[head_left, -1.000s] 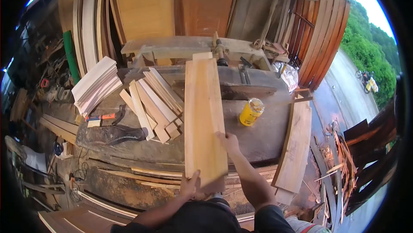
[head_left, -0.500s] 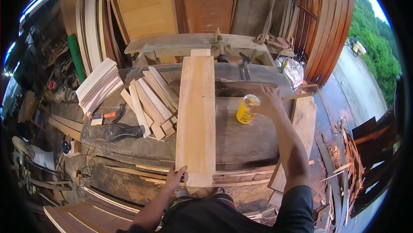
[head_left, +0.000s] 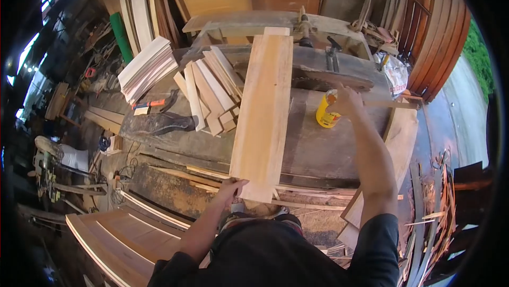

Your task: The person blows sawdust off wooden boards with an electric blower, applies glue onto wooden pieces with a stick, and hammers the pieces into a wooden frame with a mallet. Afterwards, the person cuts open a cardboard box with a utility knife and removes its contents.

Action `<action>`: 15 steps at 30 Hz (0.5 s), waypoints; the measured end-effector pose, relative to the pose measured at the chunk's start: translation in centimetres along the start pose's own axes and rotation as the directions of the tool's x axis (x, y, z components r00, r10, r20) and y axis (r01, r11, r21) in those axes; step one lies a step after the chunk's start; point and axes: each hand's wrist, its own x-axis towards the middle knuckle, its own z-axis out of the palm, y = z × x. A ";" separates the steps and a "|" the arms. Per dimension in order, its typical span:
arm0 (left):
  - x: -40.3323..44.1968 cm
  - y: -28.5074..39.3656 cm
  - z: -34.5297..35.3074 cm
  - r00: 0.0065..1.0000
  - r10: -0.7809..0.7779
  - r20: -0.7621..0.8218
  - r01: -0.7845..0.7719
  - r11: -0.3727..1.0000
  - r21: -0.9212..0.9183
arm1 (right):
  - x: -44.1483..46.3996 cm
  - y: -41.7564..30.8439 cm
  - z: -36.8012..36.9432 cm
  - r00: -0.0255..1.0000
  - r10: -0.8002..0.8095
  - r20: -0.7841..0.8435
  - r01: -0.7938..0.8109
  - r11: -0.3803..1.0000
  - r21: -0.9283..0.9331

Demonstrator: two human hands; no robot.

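A long pale wooden panel (head_left: pixel 262 112) lies lengthwise across the workbench, its near end jutting over the front edge. At its near left corner my left hand (head_left: pixel 231 190) grips the edge, thumb on top. My right hand (head_left: pixel 347 101) is at the mouth of a yellow can (head_left: pixel 327 115), fingers bent together over the rim; whatever they pinch there is hidden. The can stands upright on the bench, right of the panel. Left of the panel lie loose wooden strips (head_left: pixel 209 88) in a fanned heap.
A stack of thin boards (head_left: pixel 148 68), an orange-handled tool (head_left: pixel 151 104) and a dark cloth-like piece (head_left: pixel 164 122) are on the bench's left. A clamp (head_left: pixel 332 54) lies behind the can. Long planks (head_left: pixel 395 138) stand off to the right, with scrap wood (head_left: pixel 432 218) beyond.
My right hand has come down from behind the can to its mouth, with its spread fingers drawn in. The view has shifted; my left hand stays at the panel's corner.
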 end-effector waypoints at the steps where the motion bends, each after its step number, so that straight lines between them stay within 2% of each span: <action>1: -0.3 1.3 0.7 1.000 -0.007 -0.005 0.007 1.000 0.012 | -0.5 -0.3 -0.4 1.000 -0.010 -0.017 0.010 1.000 -0.002; 3: -2.6 1.3 4.1 0.993 0.009 -0.119 -0.001 0.998 0.069 | -1.7 -1.6 -2.2 1.000 -0.016 -0.015 0.016 1.000 0.004; 5: -1.8 -4.9 -0.3 0.975 0.051 0.217 -0.112 0.954 0.278 | -3.6 -3.4 -4.8 0.998 -0.045 -0.038 0.046 0.999 0.027; 6: -1.3 -6.5 -2.3 0.922 0.043 0.384 -0.194 0.911 0.364 | -5.0 -4.6 -6.4 0.995 -0.076 -0.062 0.078 0.996 0.040; 7: -2.5 -5.1 -2.9 0.942 -0.007 0.336 -0.187 0.821 0.540 | -6.2 -5.7 -6.9 0.991 -0.099 -0.086 0.104 0.993 0.053; 9: -7.3 1.4 -1.4 0.971 -0.063 0.231 -0.159 0.548 0.821 | -8.1 -7.7 -6.8 0.955 -0.211 -0.211 0.218 0.976 0.013; 12: -7.9 8.7 1.1 0.978 0.209 -0.007 -0.142 0.691 0.709 | -13.5 -14.2 -9.3 0.959 -0.268 -0.096 0.273 0.961 0.038; 13: -8.7 11.2 2.9 0.872 0.485 0.071 -0.387 0.593 0.706 | -15.4 -16.6 -9.4 0.952 -0.296 -0.076 0.299 0.954 0.020; 14: -9.4 13.8 4.6 0.682 0.717 0.144 -0.593 0.428 0.682 | -16.9 -19.0 -9.1 0.935 -0.341 -0.097 0.346 0.937 0.040; 15: -10.0 16.3 5.7 0.550 0.801 0.236 -0.699 0.288 0.655 | -18.3 -21.3 -8.6 0.916 -0.383 -0.118 0.392 0.918 0.061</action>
